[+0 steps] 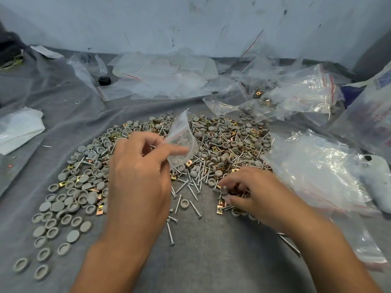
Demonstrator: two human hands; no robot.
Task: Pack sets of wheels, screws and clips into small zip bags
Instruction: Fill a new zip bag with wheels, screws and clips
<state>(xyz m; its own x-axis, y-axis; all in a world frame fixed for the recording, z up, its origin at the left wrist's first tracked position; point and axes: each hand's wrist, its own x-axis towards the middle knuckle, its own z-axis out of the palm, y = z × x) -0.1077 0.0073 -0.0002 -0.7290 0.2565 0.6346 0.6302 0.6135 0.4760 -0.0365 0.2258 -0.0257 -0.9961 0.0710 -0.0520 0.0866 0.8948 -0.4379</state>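
Holding zip bag (182, 142) left hand (137, 178), right hand (251, 193) gathers parts.

Grey wheels (73, 236), brass-gold clips (219, 209) (silver screws (170, 233)).

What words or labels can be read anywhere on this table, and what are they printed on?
None can be read for certain.
Large bag at the right edge: blue and red print, too blurred and cut off to read.
Small zip bag pinched by the left hand: no print, only a red seal line.
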